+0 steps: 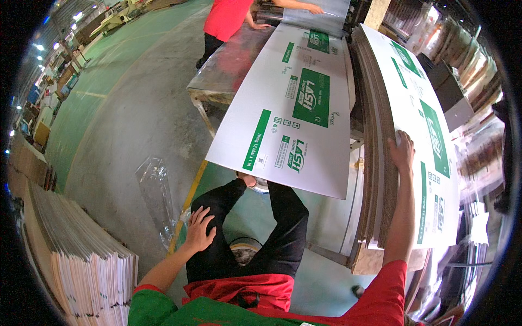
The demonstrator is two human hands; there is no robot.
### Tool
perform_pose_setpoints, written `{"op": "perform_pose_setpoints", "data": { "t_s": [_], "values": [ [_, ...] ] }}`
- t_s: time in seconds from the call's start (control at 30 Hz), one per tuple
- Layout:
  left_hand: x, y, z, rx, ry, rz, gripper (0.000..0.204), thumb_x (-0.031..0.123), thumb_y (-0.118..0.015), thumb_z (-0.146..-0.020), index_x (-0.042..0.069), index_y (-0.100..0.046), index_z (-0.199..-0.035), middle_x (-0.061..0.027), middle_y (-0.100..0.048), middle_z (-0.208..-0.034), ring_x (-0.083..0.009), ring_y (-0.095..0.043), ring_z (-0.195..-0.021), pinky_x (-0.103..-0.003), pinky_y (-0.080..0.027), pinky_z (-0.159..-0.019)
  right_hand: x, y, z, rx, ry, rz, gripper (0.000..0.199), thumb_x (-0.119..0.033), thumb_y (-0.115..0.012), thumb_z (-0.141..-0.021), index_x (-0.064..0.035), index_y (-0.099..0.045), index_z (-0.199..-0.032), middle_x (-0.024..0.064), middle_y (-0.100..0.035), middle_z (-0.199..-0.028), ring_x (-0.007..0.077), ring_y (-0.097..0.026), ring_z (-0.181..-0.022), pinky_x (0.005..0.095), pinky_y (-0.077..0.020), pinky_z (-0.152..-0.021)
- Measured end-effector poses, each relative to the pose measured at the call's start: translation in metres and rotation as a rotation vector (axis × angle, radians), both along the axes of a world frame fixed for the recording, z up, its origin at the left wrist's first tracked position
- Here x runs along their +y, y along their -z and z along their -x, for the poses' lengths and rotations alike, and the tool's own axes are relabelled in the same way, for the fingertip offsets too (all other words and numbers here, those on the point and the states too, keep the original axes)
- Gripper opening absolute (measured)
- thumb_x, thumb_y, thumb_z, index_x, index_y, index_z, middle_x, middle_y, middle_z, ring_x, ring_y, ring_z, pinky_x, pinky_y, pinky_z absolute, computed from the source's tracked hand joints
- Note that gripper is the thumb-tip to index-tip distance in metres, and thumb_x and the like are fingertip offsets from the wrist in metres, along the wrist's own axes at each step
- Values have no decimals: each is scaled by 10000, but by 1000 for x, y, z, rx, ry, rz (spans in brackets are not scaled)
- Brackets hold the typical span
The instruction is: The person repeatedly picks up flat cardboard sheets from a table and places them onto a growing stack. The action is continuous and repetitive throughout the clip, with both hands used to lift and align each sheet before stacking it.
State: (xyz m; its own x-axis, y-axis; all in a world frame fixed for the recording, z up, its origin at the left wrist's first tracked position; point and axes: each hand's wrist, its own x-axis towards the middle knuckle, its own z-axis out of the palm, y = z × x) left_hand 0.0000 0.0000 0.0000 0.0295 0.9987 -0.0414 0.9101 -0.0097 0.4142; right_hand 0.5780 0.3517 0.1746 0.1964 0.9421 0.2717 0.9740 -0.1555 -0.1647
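My left hand [201,229] rests on my left thigh with its fingers spread, holding nothing. To the right, my right hand [402,152] lies at the left edge of a tall stack of cardboard sheets [375,179], its fingers loosely bent over the top sheet [409,111]. That sheet is white with green printed blocks. In front of my knees, a similar white and green cardboard sheet [321,142] lies on a metal-topped table [217,76], its near end jutting past the table toward me. Neither hand touches this sheet.
Across the table, a person in a red shirt [228,19] has one hand by the sheet's far end, near a machine with a clear panel [318,19]. A stack of flat cardboard [92,266] stands at lower left. Clear plastic film [155,195] lies on the floor.
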Motion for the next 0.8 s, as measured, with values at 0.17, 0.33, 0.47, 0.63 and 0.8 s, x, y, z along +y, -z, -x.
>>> {"op": "perform_pose_setpoints", "data": {
  "t_s": [0.17, 0.33, 0.47, 0.63, 0.8],
  "values": [
    [0, 3, 0, 14, 7, -16, 410, 257, -639, -907, 68, -579, -1265, -127, -397, -1495, -346, -279, -1445, -533, -199, -1187, -1, -2, 2, -14, 22, -18, 600, -375, -668, -869, -87, -533, -1377, 120, -485, -1465, 331, -427, -1353, 546, -336, -1097],
    [0, 4, 0, -3, 14, -56, 414, 239, -657, -883, 71, -578, -1252, -136, -411, -1482, -365, -304, -1429, -547, -224, -1173, -2, -5, 5, -17, 46, 20, 611, -390, -659, -878, -91, -525, -1394, 137, -475, -1475, 333, -422, -1365, 527, -338, -1109],
    [-2, 4, -1, -8, 7, -52, 410, 234, -663, -874, 77, -581, -1244, -141, -418, -1474, -380, -312, -1421, -559, -229, -1166, -1, -4, 7, -23, 75, 4, 601, -386, -654, -874, -94, -533, -1385, 126, -475, -1476, 330, -417, -1365, 540, -321, -1110],
    [-2, 3, -1, 9, 0, -38, 401, 258, -639, -902, 85, -590, -1261, -119, -411, -1490, -347, -295, -1438, -536, -211, -1180, -1, -1, 5, -6, 54, -13, 603, -385, -653, -872, -87, -534, -1383, 130, -484, -1466, 331, -424, -1358, 537, -322, -1109],
    [-1, -1, -2, 11, -2, -40, 413, 264, -656, -883, 89, -594, -1252, -117, -420, -1483, -343, -301, -1437, -530, -209, -1183, -2, -4, 8, -6, 53, -17, 584, -379, -644, -876, -84, -543, -1370, 129, -497, -1454, 339, -437, -1343, 537, -331, -1099]
  ]
}}
